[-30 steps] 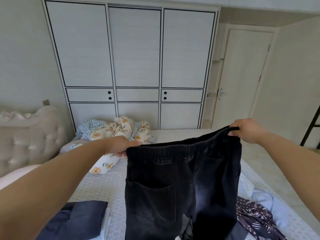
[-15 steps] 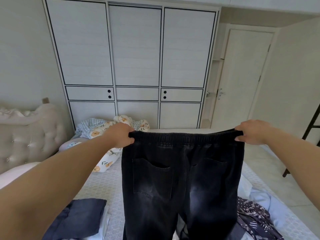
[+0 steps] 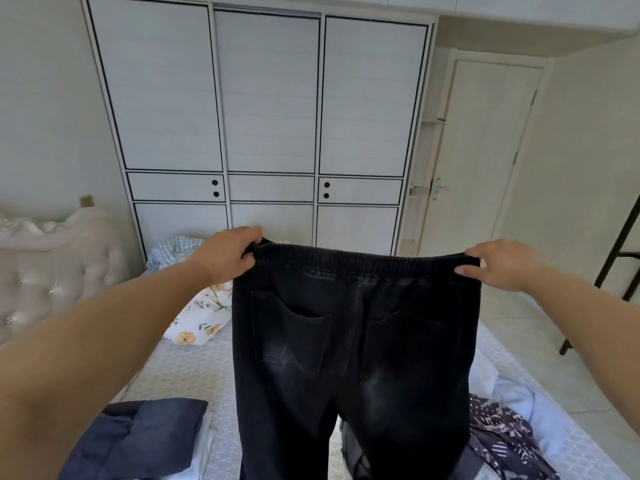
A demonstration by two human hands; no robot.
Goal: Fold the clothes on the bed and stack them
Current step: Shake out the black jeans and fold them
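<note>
A folded navy-blue garment (image 3: 138, 438) lies on the pale patterned bed (image 3: 187, 372). The left hand (image 3: 228, 254) and right hand (image 3: 502, 265) each pinch an end of the elastic waistband, holding the black faded denim trousers (image 3: 353, 358) spread above the bed. A dark patterned garment (image 3: 502, 434) lies crumpled at right.

We see a white wardrobe (image 3: 270, 116) ahead, closed door (image 3: 485, 150) to its right, tufted headboard (image 3: 45, 265) left, dark ladder frame (image 3: 616, 261) far right.

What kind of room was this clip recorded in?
A bedroom, most likely: a bed with a tufted headboard, a white built-in wardrobe, and clothes such as the black pants held up.
</note>
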